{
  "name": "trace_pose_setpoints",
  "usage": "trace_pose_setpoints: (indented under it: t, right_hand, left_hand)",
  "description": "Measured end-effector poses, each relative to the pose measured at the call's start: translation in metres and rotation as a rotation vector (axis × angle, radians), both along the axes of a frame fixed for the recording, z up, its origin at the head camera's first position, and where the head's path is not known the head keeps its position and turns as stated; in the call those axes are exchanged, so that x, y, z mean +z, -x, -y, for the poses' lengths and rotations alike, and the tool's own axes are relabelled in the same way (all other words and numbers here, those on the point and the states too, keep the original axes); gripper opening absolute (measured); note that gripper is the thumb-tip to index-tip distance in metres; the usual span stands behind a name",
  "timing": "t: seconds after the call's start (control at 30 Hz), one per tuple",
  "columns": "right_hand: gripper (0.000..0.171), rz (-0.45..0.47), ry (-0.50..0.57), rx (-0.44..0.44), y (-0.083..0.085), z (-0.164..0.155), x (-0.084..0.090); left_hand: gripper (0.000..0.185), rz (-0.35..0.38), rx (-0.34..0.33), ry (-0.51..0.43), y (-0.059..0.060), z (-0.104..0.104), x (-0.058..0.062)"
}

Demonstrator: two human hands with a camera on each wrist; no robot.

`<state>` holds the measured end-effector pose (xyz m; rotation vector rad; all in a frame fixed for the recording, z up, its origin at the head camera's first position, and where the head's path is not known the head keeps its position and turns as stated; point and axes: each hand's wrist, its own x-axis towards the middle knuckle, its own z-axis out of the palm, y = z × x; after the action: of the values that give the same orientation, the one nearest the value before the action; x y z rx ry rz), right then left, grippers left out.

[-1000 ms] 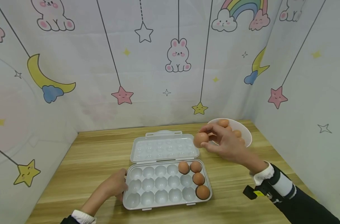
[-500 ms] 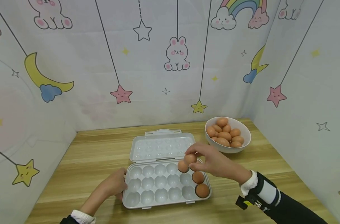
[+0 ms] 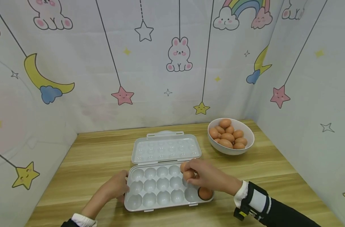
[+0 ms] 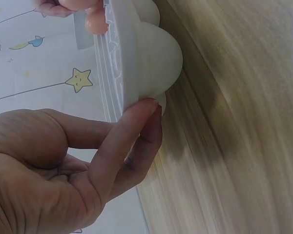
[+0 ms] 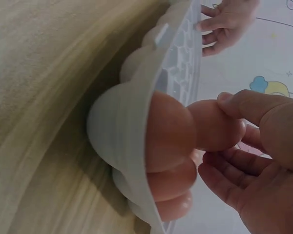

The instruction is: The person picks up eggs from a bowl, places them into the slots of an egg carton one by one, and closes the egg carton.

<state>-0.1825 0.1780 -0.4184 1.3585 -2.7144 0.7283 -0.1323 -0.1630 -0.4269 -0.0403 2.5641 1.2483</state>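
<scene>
A pale plastic egg carton [image 3: 149, 185] lies on the table with its lid [image 3: 166, 148] folded back. My left hand [image 3: 115, 186] pinches the carton's left edge; in the left wrist view, finger and thumb grip its rim. Between the thumb and fingers of my right hand [image 3: 212, 177] is a brown egg [image 3: 188, 175], over the middle row's second cup from the right. In the right wrist view this egg [image 5: 215, 124] shows above the rim beside seated eggs. One seated egg [image 3: 205, 193] fills the front right cup; my right hand partly hides those behind it.
At the back right stands a white bowl [image 3: 230, 152] heaped with several brown eggs [image 3: 227, 137]. The wooden table [image 3: 101, 154] meets a fabric backdrop [image 3: 149, 116] printed with stars and rabbits, which also hangs at both sides.
My right hand has brought the egg from beside the bowl left and toward me, down to the carton's middle row. The left hand keeps its grip on the carton.
</scene>
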Motion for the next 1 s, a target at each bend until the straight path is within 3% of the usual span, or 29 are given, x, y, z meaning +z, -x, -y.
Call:
trace_pose_setpoints:
  t: [0.2,0.63,1.0]
  right_hand:
    - [0.032,-0.045,-0.042,0.001,-0.002,0.003,-0.012]
    - [0.025,-0.268,-0.017,0.05,-0.003,0.006,-0.029]
    - [0.023,-0.233,-0.034,0.017,-0.006,0.005,-0.026]
  left_hand:
    - [0.043,0.024,-0.006,0.009,0.001,0.0,0.0]
    - [0.042,0.0,-0.006,0.0,0.0,0.0,-0.002]
    - [0.042,0.014,-0.001,-0.011,0.0,0.0,-0.001]
